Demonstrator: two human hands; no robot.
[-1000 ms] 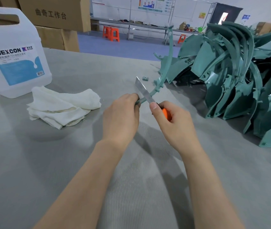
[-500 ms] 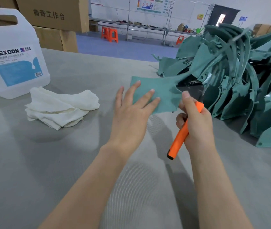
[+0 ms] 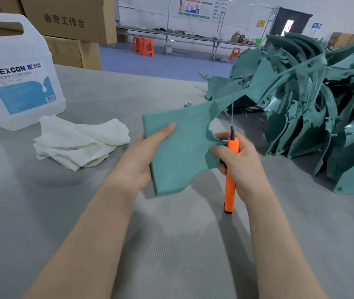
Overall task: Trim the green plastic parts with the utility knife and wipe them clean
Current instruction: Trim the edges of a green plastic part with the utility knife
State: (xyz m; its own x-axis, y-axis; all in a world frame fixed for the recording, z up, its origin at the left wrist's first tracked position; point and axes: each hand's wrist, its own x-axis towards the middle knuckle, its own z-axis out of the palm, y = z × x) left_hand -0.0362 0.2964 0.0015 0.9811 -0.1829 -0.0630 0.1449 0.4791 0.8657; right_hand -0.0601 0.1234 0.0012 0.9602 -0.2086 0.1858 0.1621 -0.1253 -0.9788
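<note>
A flat green plastic part [image 3: 184, 145] is held up over the grey table, its broad textured face toward me. My left hand [image 3: 141, 160] grips its left edge, thumb on the front face. My right hand [image 3: 239, 165] grips the orange utility knife [image 3: 230, 178] upright beside the part's right edge, and its thin blade points up across a curved notch in that edge. A folded white cloth [image 3: 78, 143] lies on the table left of my hands.
A large pile of green plastic parts [image 3: 314, 108] fills the right side of the grey table [image 3: 171, 244]. A white DEXCON jug [image 3: 18, 76] stands at the far left, with cardboard boxes [image 3: 70, 24] behind it. Small offcuts [image 3: 186, 104] lie near the pile.
The part went from edge-on, to lying flat under my open left hand, to lifted in that hand's grip. The knife turned upright, blade now at the part's right edge.
</note>
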